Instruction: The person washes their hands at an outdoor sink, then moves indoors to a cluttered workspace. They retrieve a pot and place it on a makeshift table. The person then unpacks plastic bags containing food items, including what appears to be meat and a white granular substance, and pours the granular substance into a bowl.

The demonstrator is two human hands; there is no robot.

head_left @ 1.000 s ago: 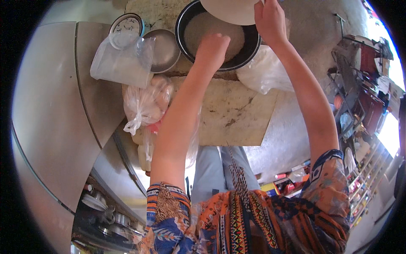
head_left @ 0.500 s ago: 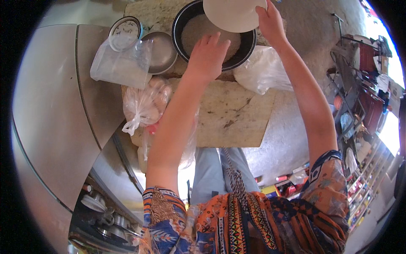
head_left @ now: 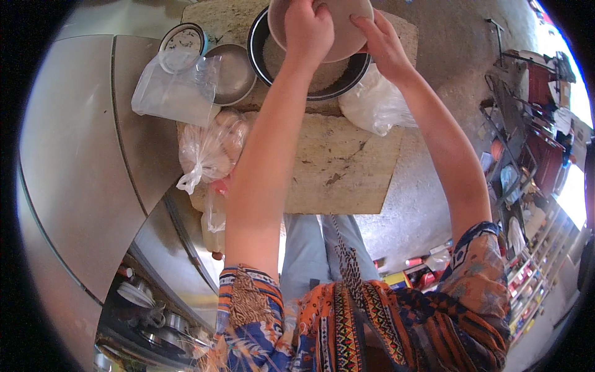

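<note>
Bowl [head_left: 338, 28], pale and round, is being held at the top of the view, tilted over a dark pan [head_left: 310, 74] that is sitting on the far part of the tabletop [head_left: 347, 167]. Both hands are gripping it: the left hand [head_left: 308, 31] is clenching over the bowl's left rim, and the right hand [head_left: 381, 46] is grasping its right edge with fingers spread along the side. Pale grainy stuff is lying inside the pan, under the bowl.

Just left of the pan a steel dish [head_left: 232, 74] is resting, and beyond it a small round tin [head_left: 183, 40] is standing near the tabletop's corner. A clear bag [head_left: 173, 93] is lying against the dish and partly over the tin. Nearer the person, a knotted bag [head_left: 207, 152] with rounded pale things inside is sitting beside the left forearm. A white bag [head_left: 372, 108] is lying under the right wrist, touching the pan's near rim.

The person is wearing patterned orange and blue sleeves. A grey metal surface [head_left: 80, 173] is curving away on the left.
</note>
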